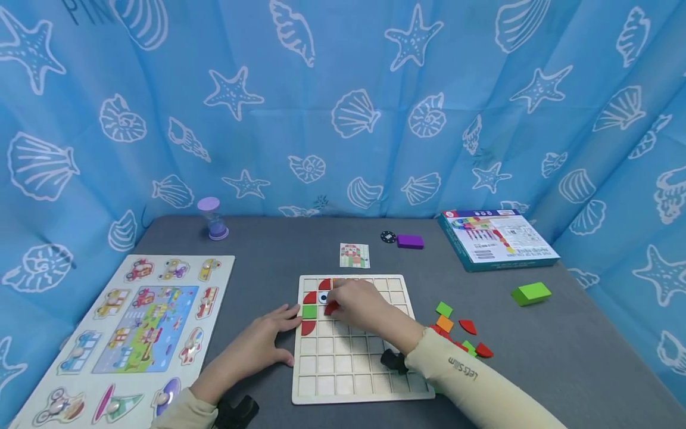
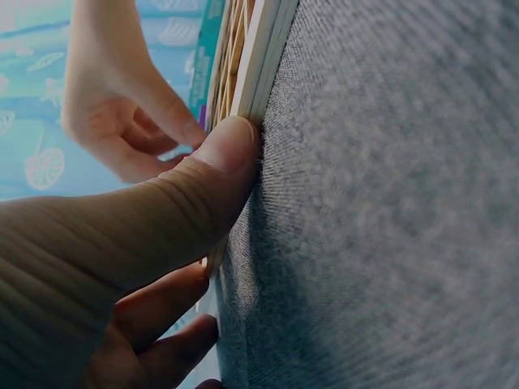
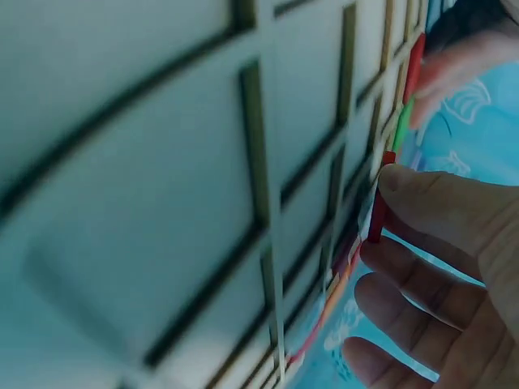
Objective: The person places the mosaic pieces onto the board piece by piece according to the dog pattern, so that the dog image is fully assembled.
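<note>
A pale gridded board lies on the grey table. My left hand is at its left side, fingers fairly straight; in the left wrist view the thumb touches the board's edge. Over the upper left cells, my right hand pinches a red quarter-circle tile between thumb and fingertip. Near it on the board are a green square tile, red quarter-circle tiles and a white tile with a dark round dot. The right hand partly covers the tiles in the top row.
Behind the board lies a small pattern card, near a purple block. Loose tiles lie right of the board, partly under the right sleeve. A vehicle puzzle, sand timer, boxed game and green block stand around.
</note>
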`<state>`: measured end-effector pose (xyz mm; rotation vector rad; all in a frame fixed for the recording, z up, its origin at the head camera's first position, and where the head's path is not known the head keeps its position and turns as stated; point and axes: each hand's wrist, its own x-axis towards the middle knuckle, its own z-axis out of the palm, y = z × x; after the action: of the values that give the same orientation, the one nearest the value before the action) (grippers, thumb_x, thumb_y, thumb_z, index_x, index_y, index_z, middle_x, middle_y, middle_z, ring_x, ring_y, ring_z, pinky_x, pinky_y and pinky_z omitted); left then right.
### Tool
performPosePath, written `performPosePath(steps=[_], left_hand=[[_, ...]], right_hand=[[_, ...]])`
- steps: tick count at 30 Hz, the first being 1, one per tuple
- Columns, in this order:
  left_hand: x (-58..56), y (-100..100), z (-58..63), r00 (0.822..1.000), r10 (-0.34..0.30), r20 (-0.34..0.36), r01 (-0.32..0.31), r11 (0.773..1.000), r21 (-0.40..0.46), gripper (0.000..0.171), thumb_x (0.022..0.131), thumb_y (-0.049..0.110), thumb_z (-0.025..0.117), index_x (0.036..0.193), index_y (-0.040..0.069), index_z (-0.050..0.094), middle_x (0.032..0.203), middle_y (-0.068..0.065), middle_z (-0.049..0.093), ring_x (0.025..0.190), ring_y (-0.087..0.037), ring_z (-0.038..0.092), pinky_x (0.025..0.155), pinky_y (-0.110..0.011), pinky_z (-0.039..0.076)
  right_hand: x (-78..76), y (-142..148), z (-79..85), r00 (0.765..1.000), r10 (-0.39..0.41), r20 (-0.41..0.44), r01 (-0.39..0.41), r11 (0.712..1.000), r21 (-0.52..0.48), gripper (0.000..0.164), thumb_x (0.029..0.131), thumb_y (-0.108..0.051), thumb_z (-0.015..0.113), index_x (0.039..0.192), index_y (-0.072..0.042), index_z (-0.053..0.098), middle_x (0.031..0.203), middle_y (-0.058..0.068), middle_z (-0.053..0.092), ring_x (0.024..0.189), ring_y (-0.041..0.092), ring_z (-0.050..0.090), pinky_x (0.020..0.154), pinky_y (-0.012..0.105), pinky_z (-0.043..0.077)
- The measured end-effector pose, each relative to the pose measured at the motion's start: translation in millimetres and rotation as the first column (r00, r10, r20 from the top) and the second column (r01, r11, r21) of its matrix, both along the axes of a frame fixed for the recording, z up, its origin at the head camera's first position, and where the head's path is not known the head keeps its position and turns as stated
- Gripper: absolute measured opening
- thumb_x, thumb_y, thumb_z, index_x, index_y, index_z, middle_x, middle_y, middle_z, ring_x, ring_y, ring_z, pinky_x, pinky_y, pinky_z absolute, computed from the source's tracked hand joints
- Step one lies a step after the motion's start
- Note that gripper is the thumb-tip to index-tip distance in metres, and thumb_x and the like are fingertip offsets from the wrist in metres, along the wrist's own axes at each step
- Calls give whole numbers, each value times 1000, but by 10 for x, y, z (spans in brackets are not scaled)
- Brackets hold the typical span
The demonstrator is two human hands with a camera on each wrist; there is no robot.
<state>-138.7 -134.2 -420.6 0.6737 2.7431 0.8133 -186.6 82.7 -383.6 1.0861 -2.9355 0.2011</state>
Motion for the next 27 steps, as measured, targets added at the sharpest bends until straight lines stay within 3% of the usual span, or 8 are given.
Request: performPosePath(steps=[11, 17, 21, 27], left_hand=[[12, 10, 21, 1000, 11, -7, -11, 1000, -6, 76, 58, 29, 80, 127, 13, 51, 138, -2, 39, 131, -26, 28, 98, -53, 28], [12, 11, 20, 1000, 9, 1, -9, 1000, -4, 75, 59, 28, 80, 126, 12, 51, 138, -3, 39, 130, -27, 28, 98, -53, 28], [7, 22, 16, 1000, 13, 6, -13, 1000, -9, 76, 59, 29, 80, 126, 12, 51, 138, -3, 39, 131, -27, 28, 98, -53, 28], [0, 15, 10, 1000, 21, 8, -21, 1000, -9, 75, 59, 27, 80, 126, 12, 51, 138, -2, 39, 131, -26, 28, 99, -52, 28]], right_hand=[[7, -101, -36, 1000, 22, 0, -22, 1000, -1, 13, 73, -23, 72, 86, -19, 70, 80, -7, 60, 68, 4, 53, 58, 21, 45], [39, -40, 8, 999, -1, 41, 2, 999, -35, 20, 74, -23, 71, 94, -18, 70, 88, -6, 61, 73, 4, 55, 63, 22, 46], [75, 213, 126, 995, -77, 61, 82, 993, -80, 23, 75, -21, 70, 98, -16, 68, 94, -3, 62, 81, 9, 58, 69, 27, 47], [162, 860, 234, 971, -236, 34, 238, 968, -75, 25, 73, -19, 72, 97, -14, 68, 90, -2, 61, 80, 13, 58, 69, 31, 48]])
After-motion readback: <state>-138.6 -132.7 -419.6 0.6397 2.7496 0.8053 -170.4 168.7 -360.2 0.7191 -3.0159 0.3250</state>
